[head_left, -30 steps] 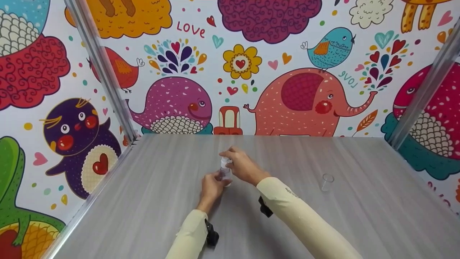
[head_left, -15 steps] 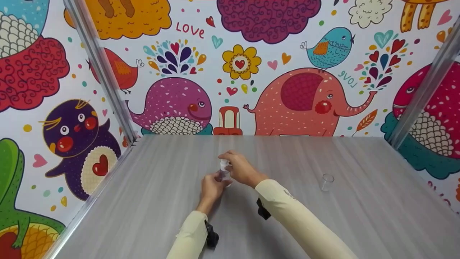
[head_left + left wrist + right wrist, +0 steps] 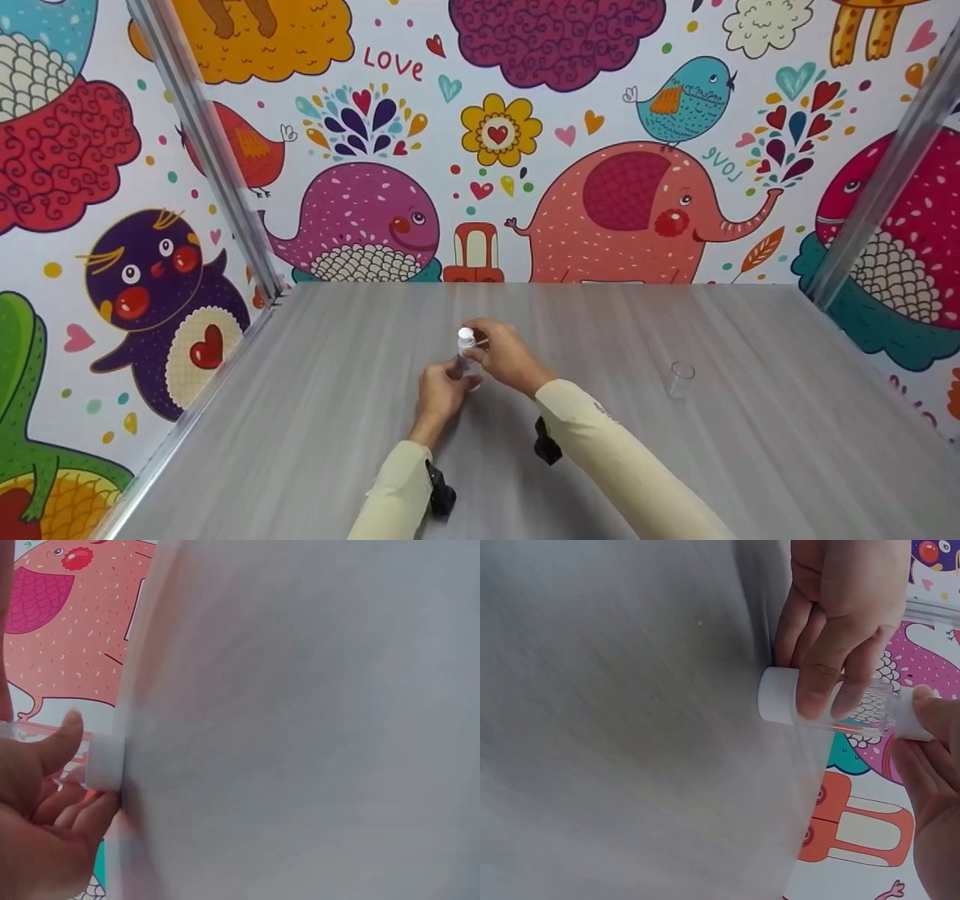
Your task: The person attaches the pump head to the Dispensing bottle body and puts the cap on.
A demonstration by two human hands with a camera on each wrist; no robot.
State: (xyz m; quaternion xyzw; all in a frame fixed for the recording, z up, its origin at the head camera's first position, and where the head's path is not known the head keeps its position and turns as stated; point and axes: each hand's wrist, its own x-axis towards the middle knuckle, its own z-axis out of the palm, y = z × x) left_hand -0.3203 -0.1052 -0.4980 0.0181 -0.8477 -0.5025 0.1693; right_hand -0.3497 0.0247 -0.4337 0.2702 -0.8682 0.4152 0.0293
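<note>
A small clear bottle with a white base [image 3: 778,695] and a white top [image 3: 466,336] stands upright on the table. My left hand [image 3: 440,391] grips its lower part, thumb on one side and fingers on the other. In the right wrist view, the left hand's [image 3: 847,607] thumb and fingers lie across the clear body [image 3: 855,711]. Up at the neck, my right hand [image 3: 506,352] pinches the white collar [image 3: 909,714] between thumb and fingers. The left wrist view shows the white base [image 3: 106,762] beside my left hand's [image 3: 45,817] fingers.
To the right on the grey wood-grain table [image 3: 337,420] stands a small clear cylinder [image 3: 681,379], like a cup or cap. Metal posts [image 3: 214,150] and printed wall panels [image 3: 480,67] border the table.
My right fingers have shifted from over the white top to its side, so the top now shows. The left hand keeps its grip on the bottle, and the head view has drifted slightly.
</note>
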